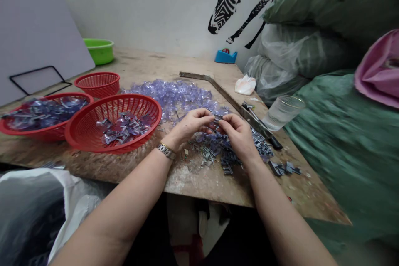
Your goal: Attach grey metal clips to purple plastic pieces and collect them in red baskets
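Between the fingertips of both hands is a small dark grey plastic part [218, 117], mostly covered by fingers. My left hand [195, 124], with a metal watch on the wrist, pinches it from the left. From the right, my right hand [237, 134] pinches the same part. Below the hands lie small metal pins [208, 154] in a loose pile and dark grey plastic pieces [227, 162]. Behind them spreads a heap of clear purplish plastic pieces [177, 93]. A red basket [146, 110] at the left holds several assembled-looking clear and grey pieces.
Another red basket [54, 133], heaped with pieces, and a smaller red basket [98, 85] stand left. A bent metal bar [227, 96] crosses the table beside a glass [283, 112]. A blue tape dispenser [225, 56] sits at the back; green sacks [336, 133] crowd the right edge.
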Motion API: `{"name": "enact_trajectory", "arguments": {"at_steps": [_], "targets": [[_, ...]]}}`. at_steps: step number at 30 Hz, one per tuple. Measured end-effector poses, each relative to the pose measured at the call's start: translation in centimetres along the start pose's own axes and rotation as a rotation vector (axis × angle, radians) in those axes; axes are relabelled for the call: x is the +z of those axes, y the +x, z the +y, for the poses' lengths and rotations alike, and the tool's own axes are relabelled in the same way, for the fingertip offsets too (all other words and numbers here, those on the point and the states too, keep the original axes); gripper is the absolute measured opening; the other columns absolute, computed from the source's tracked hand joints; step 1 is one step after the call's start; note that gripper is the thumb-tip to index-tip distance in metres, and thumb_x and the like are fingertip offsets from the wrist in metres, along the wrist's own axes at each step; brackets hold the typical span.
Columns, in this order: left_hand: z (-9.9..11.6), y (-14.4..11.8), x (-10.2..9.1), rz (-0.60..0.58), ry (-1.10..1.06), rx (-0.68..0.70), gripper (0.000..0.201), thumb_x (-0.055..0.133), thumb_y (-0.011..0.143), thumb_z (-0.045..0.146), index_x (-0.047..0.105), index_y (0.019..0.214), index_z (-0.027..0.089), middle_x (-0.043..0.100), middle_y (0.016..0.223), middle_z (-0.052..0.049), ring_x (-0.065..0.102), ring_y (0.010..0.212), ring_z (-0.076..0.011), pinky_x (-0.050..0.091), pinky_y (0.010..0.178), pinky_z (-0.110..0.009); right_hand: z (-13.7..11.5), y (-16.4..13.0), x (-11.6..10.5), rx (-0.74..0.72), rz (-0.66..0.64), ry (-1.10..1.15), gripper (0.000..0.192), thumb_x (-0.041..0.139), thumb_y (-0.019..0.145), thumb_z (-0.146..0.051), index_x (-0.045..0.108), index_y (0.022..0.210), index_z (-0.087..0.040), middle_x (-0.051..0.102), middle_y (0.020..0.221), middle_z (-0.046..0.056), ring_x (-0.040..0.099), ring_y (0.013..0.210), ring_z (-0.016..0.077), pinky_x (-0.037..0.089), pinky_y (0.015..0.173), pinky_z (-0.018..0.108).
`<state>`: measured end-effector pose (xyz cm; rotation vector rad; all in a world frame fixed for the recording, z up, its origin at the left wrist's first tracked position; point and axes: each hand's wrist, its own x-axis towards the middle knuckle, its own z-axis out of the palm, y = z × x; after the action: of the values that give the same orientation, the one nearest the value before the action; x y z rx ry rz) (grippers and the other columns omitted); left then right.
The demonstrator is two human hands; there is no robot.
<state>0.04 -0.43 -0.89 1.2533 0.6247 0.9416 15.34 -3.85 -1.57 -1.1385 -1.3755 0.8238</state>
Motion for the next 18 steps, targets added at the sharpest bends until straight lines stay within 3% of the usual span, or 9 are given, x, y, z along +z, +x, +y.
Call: {"name": "enact_trajectory", "arguments": {"at_steps": [8,13,18], "targets": [[0.2,0.2,0.0,0.110,-0.078,-0.052,0.015,0.062,0.077,0.020,0.049,0.074,0.014,0.053,0.064,0.003,0.063,0.062,-0.0090,0.038,0.047,-0.016,-0.2,-0.1,-0.2,-0.028,0.098,-0.050,0.018,0.063,0.072,-0.036,0.053,0.070,-0.021,0.054,0.061,-0.004,0.056,0.057,0.0121,0.046,0.057,0.026],[0.1,0.4,0.2,0.160,-0.021,-0.039,0.011,0.058,0.077,0.018,0.050,0.072,0.013,0.057,0.071,0.001,0.063,0.060,-0.0076,0.031,0.043,-0.015,0.3,-0.1,-0.2,-0.083,0.105,-0.160,0.015,0.061,0.075,-0.034,0.055,0.071,-0.021,0.055,0.060,-0.004,0.056,0.058,0.0127,0.045,0.060,0.026],[0.2,0.3,0.4,0.157,0.068,0.005,0.013,0.057,0.077,0.016,0.048,0.068,0.014,0.059,0.072,0.000,0.061,0.059,-0.0065,0.033,0.043,-0.015,0.7,-0.2,-0.2,-0.107,0.085,-0.208,0.014,0.060,0.078,-0.033,0.056,0.073,-0.021,0.056,0.062,-0.004,0.055,0.059,0.0127,0.045,0.062,0.027]]}}
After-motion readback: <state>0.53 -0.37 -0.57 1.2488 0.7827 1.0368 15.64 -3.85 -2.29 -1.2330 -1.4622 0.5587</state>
